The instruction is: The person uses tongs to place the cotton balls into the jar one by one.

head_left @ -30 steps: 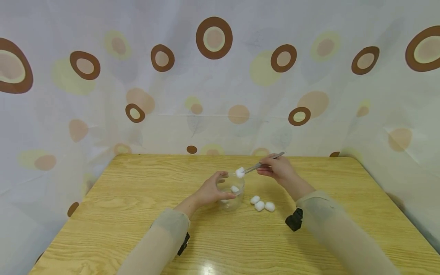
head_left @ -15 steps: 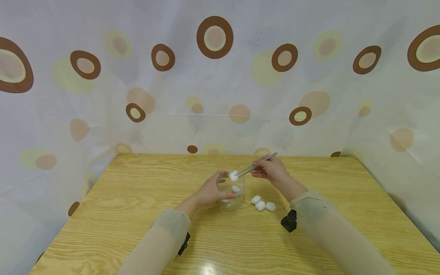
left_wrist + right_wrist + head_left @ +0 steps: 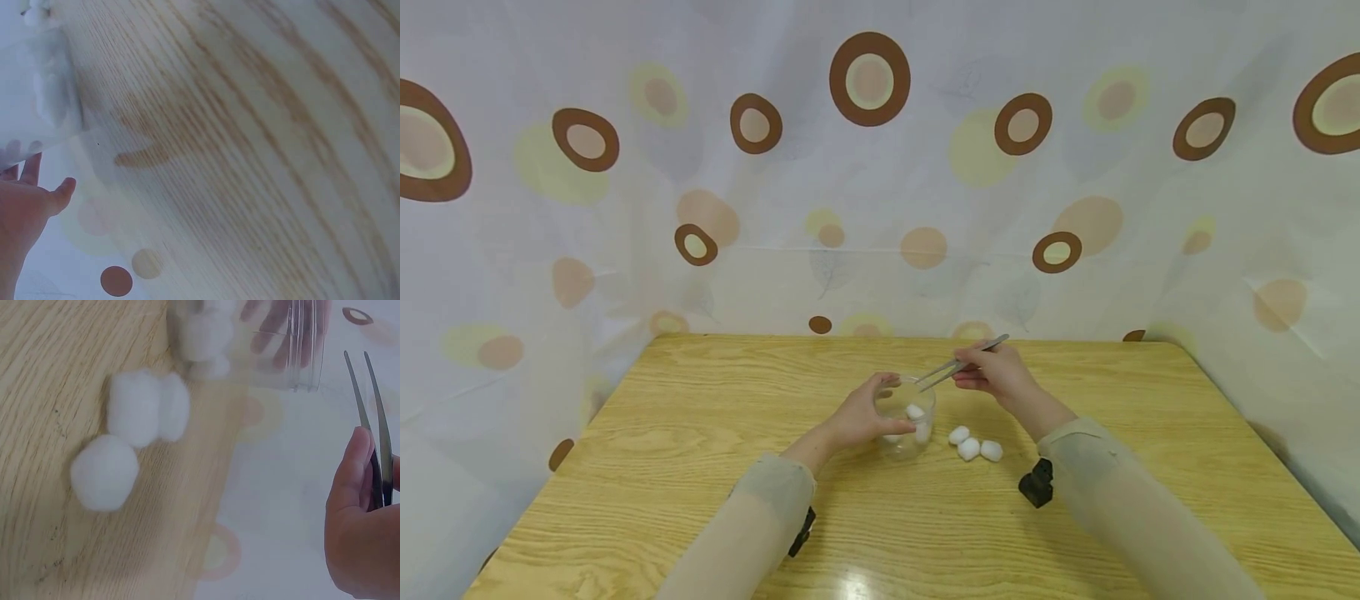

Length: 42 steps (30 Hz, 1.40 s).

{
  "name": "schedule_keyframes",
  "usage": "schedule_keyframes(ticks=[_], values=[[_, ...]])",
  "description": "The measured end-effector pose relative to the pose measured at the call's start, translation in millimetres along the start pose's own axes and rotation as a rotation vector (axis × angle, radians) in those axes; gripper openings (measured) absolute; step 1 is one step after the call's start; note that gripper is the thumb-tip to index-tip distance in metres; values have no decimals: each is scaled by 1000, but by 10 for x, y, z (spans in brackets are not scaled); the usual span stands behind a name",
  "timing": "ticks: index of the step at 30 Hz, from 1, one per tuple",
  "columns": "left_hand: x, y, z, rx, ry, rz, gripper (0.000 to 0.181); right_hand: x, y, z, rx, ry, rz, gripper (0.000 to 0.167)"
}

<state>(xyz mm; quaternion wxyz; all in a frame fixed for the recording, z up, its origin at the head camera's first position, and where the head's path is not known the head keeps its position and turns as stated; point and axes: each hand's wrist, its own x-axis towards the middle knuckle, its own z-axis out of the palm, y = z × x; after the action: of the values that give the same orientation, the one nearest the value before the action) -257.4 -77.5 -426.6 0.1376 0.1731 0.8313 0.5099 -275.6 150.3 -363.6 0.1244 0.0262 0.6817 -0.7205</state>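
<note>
Behind everything hangs a pale cloth backdrop w/ brown rings & soft peach & yellow spots, covering the back & both sides. Below is a wood-grain tabletop. Yr pale sleeves reach in from the bottom edge. Yr L hand holds a clear jar, fingers curled round its L side w/ the thumb across the near wall. Yr R hand is up & to the right of it, fingers pinching metal tweezers. The jar is nr the middle of the tabletop. The tweezers slant down-left, tips apart, at the jar's mouth. Black wrist devices sit below yr cuffs. Smallest are the white cotton balls: jar cotton, at least 2 pcs visible thru the wall, exact no. unclear; & 3 loose balls clustered on the tabletop just right of the jar.
</note>
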Motion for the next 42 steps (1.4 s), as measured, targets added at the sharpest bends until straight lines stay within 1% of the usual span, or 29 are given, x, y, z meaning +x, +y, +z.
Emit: schedule_keyframes(ticks=[6,10,12,15,22,24,25,27,28,31,34,38,42], values=[[-13,13,-3,7,0,4,85,-43,0,-163,4,-1,24,9],[-8,0,-4,7,-6,6,86,-96,16,-326,22,-9,36,6],[-8,-6,-2,-5,-12,5,85,-122,39,-423,13,-24,34,8],[-8,-11,-4,-26,-20,6,85,-151,80,-568,-26,-44,29,13],[-14,-26,-3,-35,-12,5,83,-185,205,-851,-131,-81,23,7],[-29,6,-4,-41,-16,1,83,-191,235,-907,-152,-83,25,9],[-51,47,-9,-44,-19,1,82,-191,250,-932,-155,-82,32,10],[-88,120,-18,-53,-25,-4,81,-194,272,-972,-168,-81,55,13],[-94,125,-19,-55,-25,-3,81,-192,285,-986,-179,-81,66,14],[-81,93,-19,-43,-20,4,81,-189,312,-1015,-228,-91,108,16],[-24,-11,-8,-32,-13,13,83,-194,328,-1019,-294,-97,146,14],[-19,-14,-7,-25,-12,9,83,-193,357,-999,-334,-84,189,14],[-19,-8,-2,-23,-15,5,83,-190,392,-974,-340,-69,199,15]])
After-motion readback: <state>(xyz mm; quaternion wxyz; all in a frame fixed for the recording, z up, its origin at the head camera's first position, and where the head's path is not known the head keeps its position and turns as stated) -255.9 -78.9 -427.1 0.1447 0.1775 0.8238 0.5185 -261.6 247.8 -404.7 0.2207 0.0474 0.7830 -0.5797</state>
